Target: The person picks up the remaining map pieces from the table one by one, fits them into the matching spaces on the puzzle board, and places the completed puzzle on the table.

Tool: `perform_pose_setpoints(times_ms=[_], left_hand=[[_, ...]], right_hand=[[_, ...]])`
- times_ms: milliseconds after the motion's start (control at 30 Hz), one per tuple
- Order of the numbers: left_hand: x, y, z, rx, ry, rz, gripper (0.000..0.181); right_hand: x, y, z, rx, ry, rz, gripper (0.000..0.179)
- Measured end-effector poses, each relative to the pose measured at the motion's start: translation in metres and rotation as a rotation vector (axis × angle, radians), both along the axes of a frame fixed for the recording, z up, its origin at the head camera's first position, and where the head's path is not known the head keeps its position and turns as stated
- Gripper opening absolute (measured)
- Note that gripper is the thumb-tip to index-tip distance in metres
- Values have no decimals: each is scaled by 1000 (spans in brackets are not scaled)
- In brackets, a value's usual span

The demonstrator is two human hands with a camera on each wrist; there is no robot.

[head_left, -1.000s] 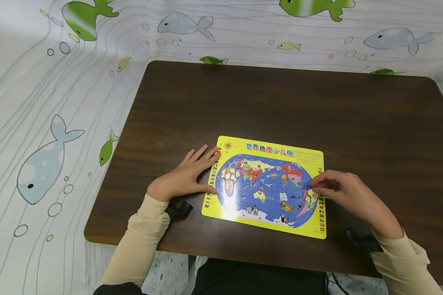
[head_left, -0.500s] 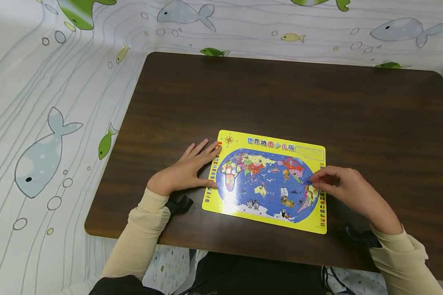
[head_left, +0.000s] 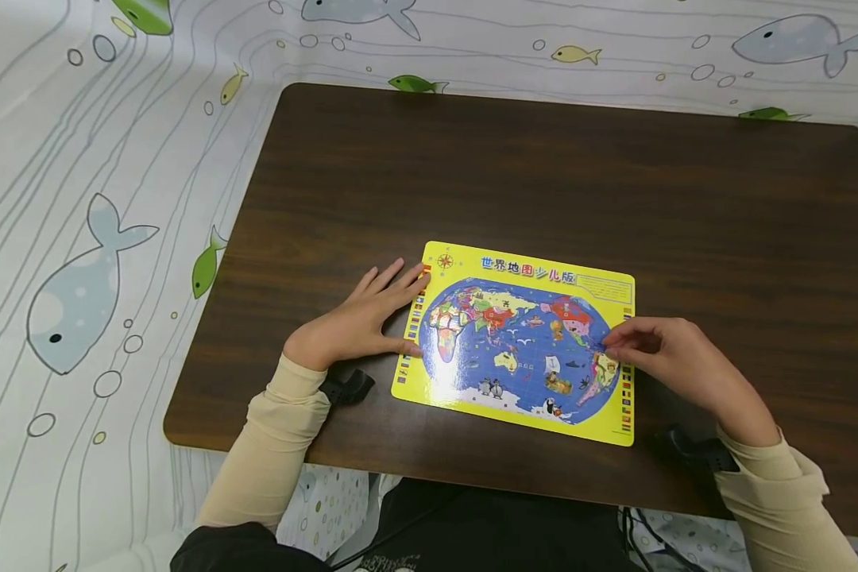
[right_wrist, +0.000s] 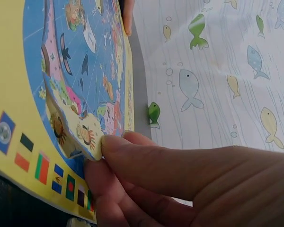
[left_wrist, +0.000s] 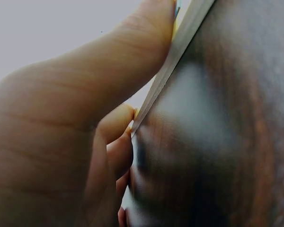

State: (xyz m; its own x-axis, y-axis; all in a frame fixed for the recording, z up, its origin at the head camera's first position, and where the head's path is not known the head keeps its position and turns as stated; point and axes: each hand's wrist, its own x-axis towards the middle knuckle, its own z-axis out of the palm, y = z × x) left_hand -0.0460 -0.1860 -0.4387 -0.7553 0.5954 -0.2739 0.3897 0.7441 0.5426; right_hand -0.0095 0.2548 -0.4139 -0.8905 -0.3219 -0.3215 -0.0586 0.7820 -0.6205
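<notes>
A yellow-bordered world map puzzle board (head_left: 465, 259) lies on the dark wooden table. My left hand (head_left: 357, 326) rests at its left side, fingers spread, with thumb and fingertips on the yellow border. At the board's right side, my right hand (head_left: 679, 369) pinches a map puzzle piece between thumb and fingers. In the right wrist view that puzzle piece (right_wrist: 83, 130) is cream, green and pink, and its held end is tilted up off the board. The left wrist view shows the left thumb (left_wrist: 123, 52) against the board's edge.
The brown table (head_left: 515, 175) has its near edge close to the person's lap. A white fish-print cloth (head_left: 114, 135) covers the wall behind and to the left. Dark straps or devices (head_left: 693, 449) sit at the wrists.
The head view has shifted, so everything sits slightly higher in the picture. Both hands keep their places on the board, with the right hand's grip little changed.
</notes>
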Motion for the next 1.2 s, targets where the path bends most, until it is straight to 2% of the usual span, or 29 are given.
perform_pose_setpoints(times_ms=[767, 1200], left_hand=[[0, -1, -1, 9, 1, 7, 113], [4, -1, -1, -4, 13, 11, 113]], right_hand=[[4, -2, -2, 20, 49, 61, 23], [9, -7, -2, 17, 65, 68, 21]])
